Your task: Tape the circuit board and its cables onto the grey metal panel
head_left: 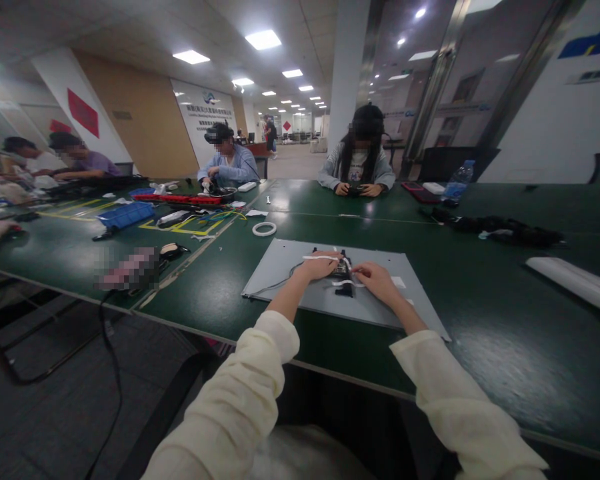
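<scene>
A flat grey panel (275, 260) lies on the green table in front of me. On its middle sits a black part (345, 290), crossed by white strips (349, 284) that look like tape. My left hand (323, 265) rests over the left side of the black part with its fingers stretched out flat, hiding some of it. At the part's right edge, my right hand (375, 279) has thumb and forefinger pinched together by the end of a white strip. A thin dark cable (275, 285) runs left from the part across the panel.
A white ring-shaped roll (265, 229) lies beyond the panel. Further left are a blue tray (125, 215), a pinkish pouch (133, 269) and wires. A water bottle (459, 183), black bundle (500, 230) and long white object (575, 283) lie right. Several people sit around the table.
</scene>
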A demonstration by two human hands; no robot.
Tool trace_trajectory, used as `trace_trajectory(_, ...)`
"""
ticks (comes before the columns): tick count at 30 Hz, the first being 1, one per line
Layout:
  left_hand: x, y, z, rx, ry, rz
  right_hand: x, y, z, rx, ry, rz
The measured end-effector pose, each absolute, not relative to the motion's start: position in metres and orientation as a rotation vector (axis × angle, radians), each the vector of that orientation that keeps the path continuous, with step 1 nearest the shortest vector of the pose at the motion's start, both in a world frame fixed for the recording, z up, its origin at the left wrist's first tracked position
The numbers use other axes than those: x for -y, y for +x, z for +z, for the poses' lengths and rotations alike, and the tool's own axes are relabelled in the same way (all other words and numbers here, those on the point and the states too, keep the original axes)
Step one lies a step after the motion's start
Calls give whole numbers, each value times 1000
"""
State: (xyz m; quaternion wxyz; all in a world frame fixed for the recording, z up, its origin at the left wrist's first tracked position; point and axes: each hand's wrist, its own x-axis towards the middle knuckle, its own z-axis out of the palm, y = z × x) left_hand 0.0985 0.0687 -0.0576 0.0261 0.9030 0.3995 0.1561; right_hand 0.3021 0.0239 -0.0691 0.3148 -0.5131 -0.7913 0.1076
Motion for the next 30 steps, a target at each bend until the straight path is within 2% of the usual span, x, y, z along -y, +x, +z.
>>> trace_trajectory(30,-63,99,-53,-1290,2808,497,-24,302,-69,2072,-1344,317)
